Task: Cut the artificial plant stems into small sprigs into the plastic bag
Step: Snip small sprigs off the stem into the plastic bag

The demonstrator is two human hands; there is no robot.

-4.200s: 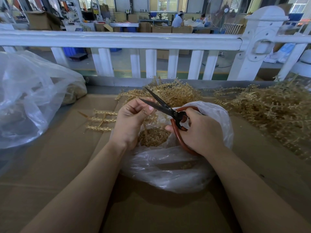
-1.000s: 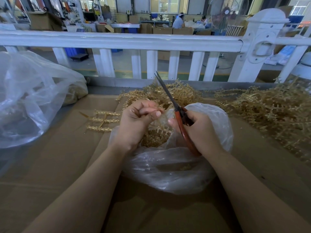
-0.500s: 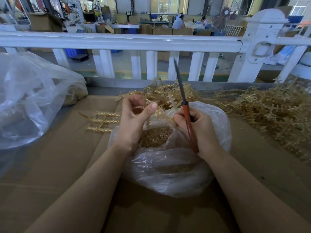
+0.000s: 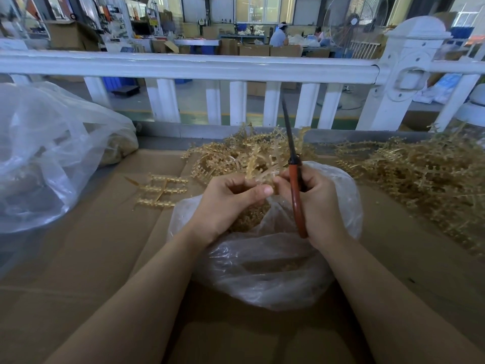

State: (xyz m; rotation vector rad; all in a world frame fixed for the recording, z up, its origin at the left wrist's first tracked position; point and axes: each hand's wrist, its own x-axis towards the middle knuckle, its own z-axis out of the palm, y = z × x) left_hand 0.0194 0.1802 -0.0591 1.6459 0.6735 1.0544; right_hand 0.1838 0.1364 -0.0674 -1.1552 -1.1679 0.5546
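My left hand (image 4: 225, 203) pinches the base of a golden plastic plant stem (image 4: 258, 164) over the mouth of a clear plastic bag (image 4: 265, 269). My right hand (image 4: 315, 203) grips red-handled scissors (image 4: 295, 179), blades closed and pointing straight up, and its fingertips also touch the same stem. Cut golden sprigs (image 4: 249, 219) lie inside the bag below my hands. The bag sits on brown cardboard (image 4: 110, 258).
A heap of golden stems (image 4: 425, 179) lies at the right and another clump (image 4: 236, 151) behind the bag. A small flat stem piece (image 4: 160, 190) lies to the left. A large clear bag (image 4: 44, 153) fills the far left. A white railing (image 4: 199, 67) borders the far edge.
The scissors have swung from open and tilted left to closed and upright. My left hand has taken a new stem from the clump, and both hands have come together on it.
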